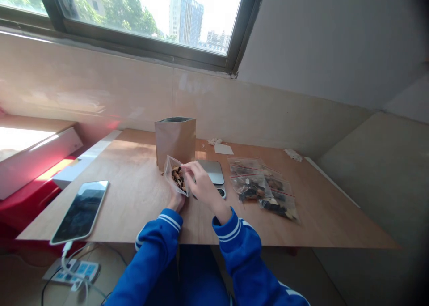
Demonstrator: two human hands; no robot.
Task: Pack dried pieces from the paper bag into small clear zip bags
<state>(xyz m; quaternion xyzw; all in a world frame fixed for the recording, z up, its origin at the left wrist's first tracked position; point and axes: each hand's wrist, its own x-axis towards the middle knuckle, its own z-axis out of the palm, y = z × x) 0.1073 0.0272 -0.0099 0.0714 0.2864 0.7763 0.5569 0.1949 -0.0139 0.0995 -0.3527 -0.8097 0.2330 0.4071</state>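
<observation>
Left hand (175,202) and right hand (201,185) hold a clear zip bag (176,176).

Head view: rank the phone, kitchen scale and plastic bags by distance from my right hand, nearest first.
1. Digital kitchen scale, just beyond the right hand.
2. Plastic bags, to its right.
3. Phone, far left.

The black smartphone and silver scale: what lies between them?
The head view shows a clear plastic bag of dried brown pieces, between the left hand and right hand.
</observation>
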